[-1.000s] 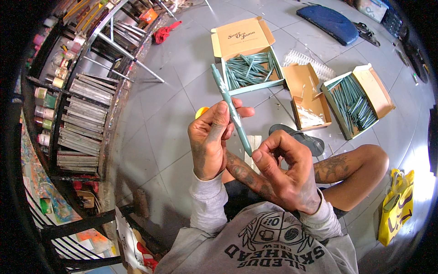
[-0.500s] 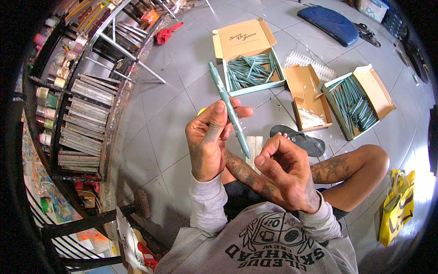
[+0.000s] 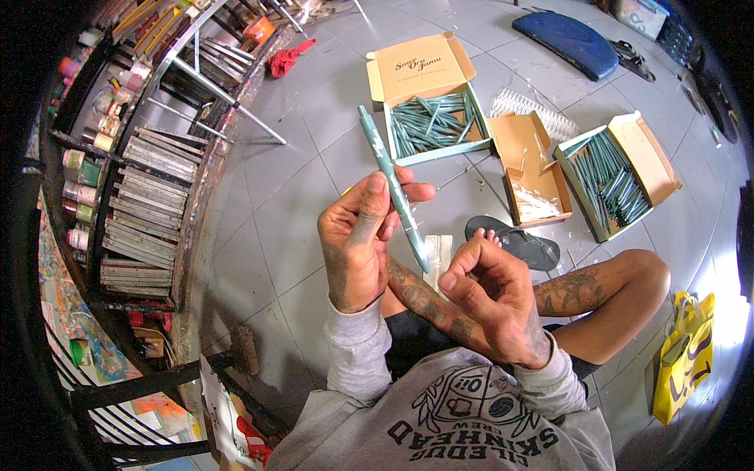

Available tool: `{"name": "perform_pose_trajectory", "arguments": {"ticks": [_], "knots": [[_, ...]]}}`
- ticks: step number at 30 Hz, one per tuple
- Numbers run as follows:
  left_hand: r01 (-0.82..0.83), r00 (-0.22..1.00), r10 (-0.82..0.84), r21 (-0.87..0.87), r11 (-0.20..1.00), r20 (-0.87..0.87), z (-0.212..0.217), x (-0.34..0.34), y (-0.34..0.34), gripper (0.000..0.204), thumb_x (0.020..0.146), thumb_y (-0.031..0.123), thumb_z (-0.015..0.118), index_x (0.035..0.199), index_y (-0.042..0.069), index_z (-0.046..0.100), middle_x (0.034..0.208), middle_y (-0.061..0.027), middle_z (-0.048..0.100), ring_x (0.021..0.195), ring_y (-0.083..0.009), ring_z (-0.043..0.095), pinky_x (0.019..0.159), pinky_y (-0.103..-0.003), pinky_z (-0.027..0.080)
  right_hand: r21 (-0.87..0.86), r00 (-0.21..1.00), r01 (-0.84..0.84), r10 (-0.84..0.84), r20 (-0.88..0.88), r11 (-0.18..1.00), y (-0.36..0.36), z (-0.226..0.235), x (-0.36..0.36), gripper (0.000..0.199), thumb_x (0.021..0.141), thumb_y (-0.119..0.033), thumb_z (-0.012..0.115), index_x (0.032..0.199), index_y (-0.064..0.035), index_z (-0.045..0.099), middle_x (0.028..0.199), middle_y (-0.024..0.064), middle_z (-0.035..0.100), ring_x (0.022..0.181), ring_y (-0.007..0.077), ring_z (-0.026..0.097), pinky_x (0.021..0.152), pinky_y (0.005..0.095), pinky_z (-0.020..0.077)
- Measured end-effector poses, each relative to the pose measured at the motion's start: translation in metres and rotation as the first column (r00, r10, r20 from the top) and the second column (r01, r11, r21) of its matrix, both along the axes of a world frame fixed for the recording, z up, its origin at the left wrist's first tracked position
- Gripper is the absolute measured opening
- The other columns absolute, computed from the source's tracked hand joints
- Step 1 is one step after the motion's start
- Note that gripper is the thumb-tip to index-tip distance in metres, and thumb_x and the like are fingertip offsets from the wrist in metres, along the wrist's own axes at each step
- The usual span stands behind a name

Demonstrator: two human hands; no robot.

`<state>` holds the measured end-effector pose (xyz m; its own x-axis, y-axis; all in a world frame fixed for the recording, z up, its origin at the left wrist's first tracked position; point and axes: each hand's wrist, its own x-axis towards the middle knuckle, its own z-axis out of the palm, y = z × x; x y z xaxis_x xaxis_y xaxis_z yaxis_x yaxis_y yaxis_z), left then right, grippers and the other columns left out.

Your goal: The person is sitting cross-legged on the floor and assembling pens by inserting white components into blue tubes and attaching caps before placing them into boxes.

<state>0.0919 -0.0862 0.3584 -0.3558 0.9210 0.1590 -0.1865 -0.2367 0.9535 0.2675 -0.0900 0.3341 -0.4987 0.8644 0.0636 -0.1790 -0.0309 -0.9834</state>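
Note:
My left hand (image 3: 357,239) pinches a teal pen (image 3: 400,202) between thumb and fingers. The pen slants with its top end up and to the left, its lower end beside my right hand; white print runs along the barrel. My right hand (image 3: 496,298) has curled fingers, thumb and forefinger pressed together just right of the pen's lower tip and apart from it. Whether anything is in that pinch cannot be made out. Beyond my hands, an open cardboard box (image 3: 416,71) is full of similar teal pens, and a second box (image 3: 650,161) of them stands to the right.
Between the boxes lies an open carton (image 3: 525,161) with small white pieces, beside a white wire coil (image 3: 542,114). A black sandal (image 3: 534,250) is near my foot. A paint-stained rack (image 3: 149,212) stands left, a yellow bag (image 3: 682,361) right, a blue cushion (image 3: 565,43) far off.
The pen has turned slightly in my left hand, so its print shows differently and a bright gleam lies near its lower tip. My right hand has barely moved.

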Motion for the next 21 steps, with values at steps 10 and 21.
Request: {"name": "perform_pose_trajectory", "arguments": {"ticks": [10,21], "knots": [[-0.005,1.0,0.005,0.01,1.0,-0.011,0.0,0.0,0.001,0.036,0.103,0.029,0.056,0.108,-0.004,0.069,0.093,-0.0191,0.074,0.061,-0.002,0.041,0.055,-0.018,0.031,-0.017,0.998,0.004,-0.005,-0.058,1.0,-0.002,-0.006,-0.002,0.01,0.091,-0.009,0.068,0.088,-0.0035,0.059,0.074,-0.0005,0.059,0.067,0.0058,0.052,0.066,0.0225,0.0409],[-0.011,1.0,0.011,0.027,1.0,-0.005,0.001,0.0,0.001,0.035,0.104,0.028,0.055,0.11,-0.004,0.069,0.094,-0.0187,0.074,0.061,-0.0023,0.04,0.056,-0.018,0.031,0.1,0.999,0.019,-0.024,0.048,0.995,-0.001,-0.012,-0.001,0.011,0.09,-0.009,0.068,0.085,-0.0033,0.06,0.072,0.0001,0.061,0.066,0.0068,0.055,0.073,0.0226,0.0442]]}}
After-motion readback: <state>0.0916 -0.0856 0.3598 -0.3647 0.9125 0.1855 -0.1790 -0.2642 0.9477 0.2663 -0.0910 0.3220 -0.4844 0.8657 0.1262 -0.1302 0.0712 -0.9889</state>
